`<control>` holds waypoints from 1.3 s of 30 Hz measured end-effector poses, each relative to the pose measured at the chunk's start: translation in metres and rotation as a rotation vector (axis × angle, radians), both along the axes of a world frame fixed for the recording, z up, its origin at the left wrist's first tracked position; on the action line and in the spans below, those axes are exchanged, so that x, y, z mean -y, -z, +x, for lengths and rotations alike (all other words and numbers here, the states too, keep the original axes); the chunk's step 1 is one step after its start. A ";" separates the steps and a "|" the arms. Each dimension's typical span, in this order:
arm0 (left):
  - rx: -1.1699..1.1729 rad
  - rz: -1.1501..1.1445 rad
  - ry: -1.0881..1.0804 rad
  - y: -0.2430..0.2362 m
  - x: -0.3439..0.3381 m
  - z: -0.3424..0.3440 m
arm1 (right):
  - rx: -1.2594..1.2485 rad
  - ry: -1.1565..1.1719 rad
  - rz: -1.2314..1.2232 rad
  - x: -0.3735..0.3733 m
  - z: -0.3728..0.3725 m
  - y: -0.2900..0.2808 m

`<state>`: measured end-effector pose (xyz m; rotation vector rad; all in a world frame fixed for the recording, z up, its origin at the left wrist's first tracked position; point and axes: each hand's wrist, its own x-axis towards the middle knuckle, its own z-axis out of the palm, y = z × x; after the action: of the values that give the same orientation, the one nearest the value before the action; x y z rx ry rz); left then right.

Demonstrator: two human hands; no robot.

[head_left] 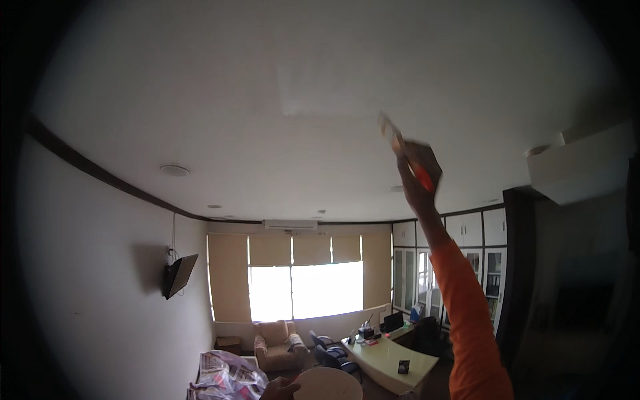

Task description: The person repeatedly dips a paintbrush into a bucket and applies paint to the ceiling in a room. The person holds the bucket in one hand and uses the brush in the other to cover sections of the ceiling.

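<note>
My right arm, in an orange sleeve, stretches up toward the white ceiling (pixel 213 87). The raised right hand (pixel 420 170) is closed around a paintbrush (pixel 392 133) with a red-orange handle. The brush's head is blurred by motion and lies at or just below the ceiling; whether it touches is hard to tell. Left of it, a faint paler patch with a straight edge marks the ceiling. At the bottom edge, my left hand (pixel 280 389) grips the left rim of a round, whitish tub (pixel 328 385), cut off by the picture's edge.
Below stand a pale desk (pixel 393 360), blue-black chairs (pixel 330 350) and a beige armchair (pixel 275 343). Plastic sheeting (pixel 230 377) covers something at lower left. A screen (pixel 180 275) hangs on the left wall; a boxy white unit (pixel 580 167) juts out at right.
</note>
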<state>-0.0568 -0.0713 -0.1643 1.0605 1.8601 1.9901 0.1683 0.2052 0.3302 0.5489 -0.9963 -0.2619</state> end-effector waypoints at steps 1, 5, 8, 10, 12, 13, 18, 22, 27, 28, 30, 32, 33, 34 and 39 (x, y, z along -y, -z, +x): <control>0.044 0.030 0.038 -0.001 0.000 0.003 | 0.067 0.020 -0.111 -0.003 0.018 0.029; -0.053 -0.015 0.055 -0.003 0.001 0.008 | 0.432 -0.039 -0.268 0.008 0.079 0.147; -0.115 -0.076 0.071 0.003 0.004 0.007 | 0.826 -0.118 -0.326 0.030 0.105 0.225; -0.102 -0.001 0.135 0.009 0.003 0.008 | 1.030 -0.020 -0.396 0.046 0.112 0.267; -0.145 0.077 0.167 0.013 0.000 0.006 | 1.240 -0.015 -0.575 0.061 0.112 0.306; -0.191 0.113 0.171 0.015 -0.001 0.005 | 1.387 -0.130 -0.714 0.068 0.108 0.321; -0.174 0.047 0.225 0.013 0.007 0.001 | 1.693 -0.224 -0.732 0.085 0.080 0.357; -0.153 0.007 0.247 0.005 0.020 0.009 | 1.816 -0.282 -0.755 0.096 0.063 0.369; -0.144 -0.015 0.261 -0.002 0.024 0.017 | 1.785 -0.381 -0.705 0.112 0.056 0.380; -0.141 -0.018 0.263 -0.003 0.024 0.017 | 1.754 -0.414 -0.711 0.115 0.057 0.381; -0.134 -0.020 0.266 -0.004 0.024 0.017 | 1.722 -0.408 -0.707 0.119 0.060 0.382; -0.128 -0.024 0.269 -0.004 0.024 0.018 | 1.716 -0.332 -0.689 0.120 0.062 0.383; -0.123 -0.021 0.269 -0.004 0.023 0.017 | 1.688 -0.340 -0.665 0.120 0.062 0.383; -0.120 -0.020 0.270 -0.003 0.023 0.017 | 1.660 -0.349 -0.640 0.119 0.062 0.383; -0.081 0.032 0.256 0.003 0.018 0.014 | 1.537 -0.218 -0.564 0.107 0.049 0.384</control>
<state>-0.0424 -0.0897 -0.1669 1.3326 1.6382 1.8607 0.2177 0.0985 -0.0543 0.2530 -2.3526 0.7688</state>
